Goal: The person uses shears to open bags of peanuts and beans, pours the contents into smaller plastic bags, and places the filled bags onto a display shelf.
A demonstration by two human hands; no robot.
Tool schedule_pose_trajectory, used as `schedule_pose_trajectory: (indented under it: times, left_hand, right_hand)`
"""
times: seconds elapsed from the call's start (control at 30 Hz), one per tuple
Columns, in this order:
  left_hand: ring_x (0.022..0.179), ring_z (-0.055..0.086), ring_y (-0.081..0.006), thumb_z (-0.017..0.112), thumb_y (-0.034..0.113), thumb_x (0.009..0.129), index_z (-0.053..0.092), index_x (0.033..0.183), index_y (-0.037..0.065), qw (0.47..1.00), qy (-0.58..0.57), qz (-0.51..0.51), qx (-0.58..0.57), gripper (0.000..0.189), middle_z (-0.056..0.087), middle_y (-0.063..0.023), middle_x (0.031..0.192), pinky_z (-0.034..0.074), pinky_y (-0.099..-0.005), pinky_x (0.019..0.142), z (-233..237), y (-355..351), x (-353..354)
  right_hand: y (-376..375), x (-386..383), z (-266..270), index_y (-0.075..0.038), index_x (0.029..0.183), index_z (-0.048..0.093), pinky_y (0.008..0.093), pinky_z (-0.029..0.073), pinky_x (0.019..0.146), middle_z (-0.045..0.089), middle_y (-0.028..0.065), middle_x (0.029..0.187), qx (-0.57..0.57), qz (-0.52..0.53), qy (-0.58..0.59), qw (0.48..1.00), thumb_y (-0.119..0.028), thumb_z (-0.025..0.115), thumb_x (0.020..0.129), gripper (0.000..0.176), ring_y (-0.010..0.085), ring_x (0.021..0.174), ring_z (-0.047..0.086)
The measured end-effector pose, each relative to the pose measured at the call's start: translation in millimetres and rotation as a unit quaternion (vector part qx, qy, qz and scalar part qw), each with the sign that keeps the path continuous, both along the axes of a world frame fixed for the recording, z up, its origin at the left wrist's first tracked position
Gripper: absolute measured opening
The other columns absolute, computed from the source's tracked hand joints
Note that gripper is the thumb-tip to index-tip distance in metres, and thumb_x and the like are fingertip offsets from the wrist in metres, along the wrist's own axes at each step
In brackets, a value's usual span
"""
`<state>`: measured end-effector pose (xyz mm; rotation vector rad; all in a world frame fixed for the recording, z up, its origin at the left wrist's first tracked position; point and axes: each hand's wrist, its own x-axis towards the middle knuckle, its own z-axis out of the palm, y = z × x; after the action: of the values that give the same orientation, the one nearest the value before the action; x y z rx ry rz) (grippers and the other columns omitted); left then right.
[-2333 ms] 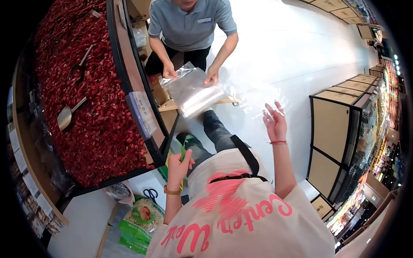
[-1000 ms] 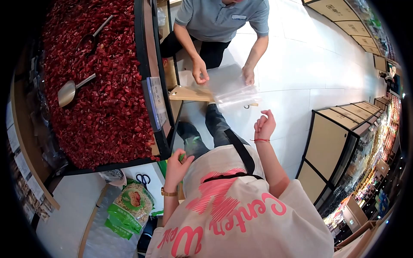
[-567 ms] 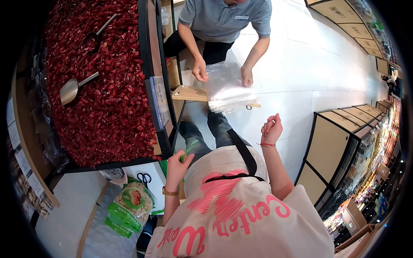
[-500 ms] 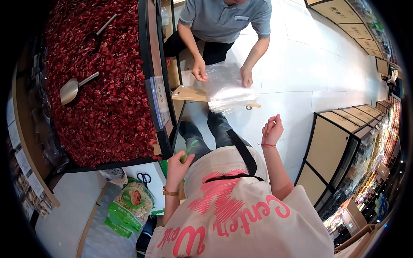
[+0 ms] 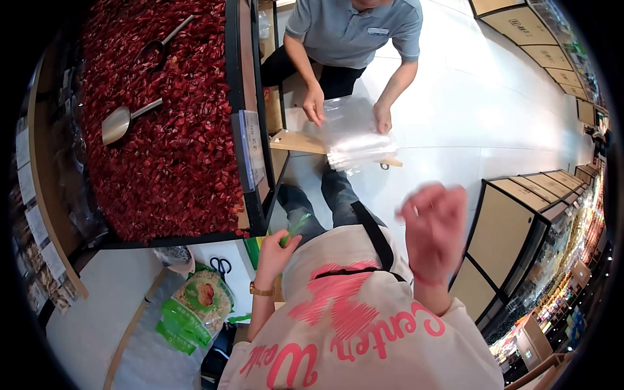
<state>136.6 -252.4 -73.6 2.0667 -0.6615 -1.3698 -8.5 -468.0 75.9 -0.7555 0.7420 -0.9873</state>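
Note:
My left hand (image 5: 275,255), with a watch at the wrist, is closed around a thin green strip (image 5: 298,226) beside the corner of the bin. My right hand (image 5: 434,227) is raised on the right and blurred; its fingers look curled, and whether they hold anything cannot be made out. Across from me a person in a grey shirt (image 5: 351,32) holds a stack of clear plastic bags (image 5: 356,133) with both hands over a wooden board (image 5: 299,142).
A bin of dried red pieces (image 5: 175,162) with two metal scoops (image 5: 117,125) fills the upper left. Below it are a green-and-clear bag (image 5: 203,302) and dark scissors (image 5: 221,266). Wooden cabinets (image 5: 504,227) stand at the right.
My right hand has risen closer to the camera and become blurred. My left hand still grips the green strip. The view has shifted slightly, and the person still holds the bags.

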Motion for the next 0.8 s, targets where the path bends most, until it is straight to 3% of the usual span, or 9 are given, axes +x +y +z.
schedule_pose_trajectory:
  times: [0.1, 0.17, 0.27, 0.4, 0.5, 0.6, 0.67, 0.73, 0.8]
  left_hand:
    - [0.053, 0.025, -0.0151, 0.068, 0.017, 0.078, 0.035, 0.063, -0.001, 1.000, 0.000, 0.013, -0.012, 0.040, 0.026, -0.0074, 0.055, 0.028, -0.0300, 0.047, 0, -1, -6]
    - [0.053, 0.025, -0.0154, 0.068, 0.017, 0.078, 0.036, 0.065, -0.001, 1.000, 0.021, 0.014, -0.011, 0.039, 0.027, -0.0078, 0.055, 0.029, -0.0300, 0.047, 2, -3, -8]
    - [0.055, 0.026, -0.0083, 0.067, 0.014, 0.080, 0.032, 0.062, 0.003, 1.000, 0.012, 0.003, -0.011, 0.041, 0.029, 0.0005, 0.055, 0.025, -0.0255, 0.047, 4, -1, -11]
    - [0.055, 0.026, -0.0077, 0.068, 0.013, 0.080, 0.031, 0.062, 0.003, 1.000, 0.002, 0.011, -0.005, 0.042, 0.029, 0.0010, 0.056, 0.025, -0.0252, 0.047, 1, 7, -16]
    - [0.054, 0.029, -0.0071, 0.067, 0.011, 0.079, 0.034, 0.062, 0.002, 0.994, -0.025, 0.079, -0.070, 0.038, 0.030, 0.0011, 0.055, 0.026, -0.0253, 0.047, -2, 14, -18]
    - [0.053, 0.032, -0.0069, 0.066, 0.007, 0.079, 0.038, 0.063, 0.001, 0.982, -0.041, 0.150, -0.106, 0.033, 0.035, 0.0006, 0.055, 0.028, -0.0252, 0.047, -3, 16, -13]
    - [0.052, 0.028, -0.0101, 0.065, 0.009, 0.079, 0.038, 0.066, 0.001, 0.992, -0.052, 0.072, -0.084, 0.031, 0.031, -0.0048, 0.056, 0.028, -0.0265, 0.046, -9, 18, -7]
    - [0.050, 0.030, -0.0105, 0.065, 0.007, 0.079, 0.042, 0.067, -0.001, 0.992, -0.051, 0.033, -0.110, 0.027, 0.034, -0.0055, 0.055, 0.029, -0.0261, 0.046, -15, 17, -1]
    - [0.049, 0.036, -0.0108, 0.064, 0.007, 0.079, 0.048, 0.069, -0.002, 0.993, -0.010, 0.054, -0.105, 0.020, 0.043, -0.0060, 0.056, 0.031, -0.0252, 0.046, -20, 22, -2]
  right_hand:
    - [8, 23, 32, -0.003, 0.085, 0.049, 0.0341, 0.047, 0.056, 0.053, 0.0159, 0.084, -0.133, 0.160, -0.297, 0.932, -0.012, 0.054, 0.084, 0.011, 0.0254, 0.066, 0.053]
    - [7, 37, 65, -0.006, 0.076, 0.044, 0.0298, 0.044, 0.044, 0.053, 0.0123, 0.079, -0.167, 0.194, -0.298, 0.920, -0.006, 0.047, 0.087, 0.012, 0.0224, 0.055, 0.050]
    - [19, 46, 82, -0.006, 0.067, 0.043, 0.0301, 0.053, 0.079, 0.063, 0.0199, 0.094, -0.009, 0.173, -0.358, 0.917, 0.000, 0.042, 0.091, 0.025, 0.0278, 0.085, 0.062]
    - [24, 38, 69, -0.003, 0.067, 0.043, 0.0298, 0.055, 0.072, 0.060, 0.0225, 0.096, -0.121, 0.152, -0.443, 0.875, 0.005, 0.044, 0.088, 0.023, 0.0287, 0.083, 0.062]
    - [23, 31, 82, -0.002, 0.068, 0.043, 0.0297, 0.055, 0.073, 0.060, 0.0218, 0.094, -0.028, 0.229, -0.353, 0.907, 0.004, 0.045, 0.089, 0.022, 0.0284, 0.083, 0.063]
    - [44, 32, 78, -0.004, 0.070, 0.049, 0.0284, 0.054, 0.064, 0.063, 0.0157, 0.088, -0.060, 0.148, -0.344, 0.925, 0.003, 0.044, 0.089, 0.021, 0.0228, 0.078, 0.063]
    - [76, 15, 52, -0.004, 0.070, 0.048, 0.0321, 0.049, 0.050, 0.059, 0.0129, 0.079, -0.046, 0.007, -0.262, 0.964, -0.003, 0.048, 0.088, 0.017, 0.0240, 0.064, 0.059]
    - [44, 10, 9, -0.003, 0.076, 0.051, 0.0371, 0.048, 0.065, 0.059, 0.0168, 0.088, -0.124, 0.174, -0.160, 0.964, -0.003, 0.051, 0.080, 0.004, 0.0288, 0.076, 0.059]
    - [34, -2, -24, -0.001, 0.082, 0.053, 0.0421, 0.046, 0.080, 0.059, 0.0207, 0.097, -0.116, 0.211, -0.021, 0.970, -0.003, 0.055, 0.072, 0.010, 0.0337, 0.088, 0.058]
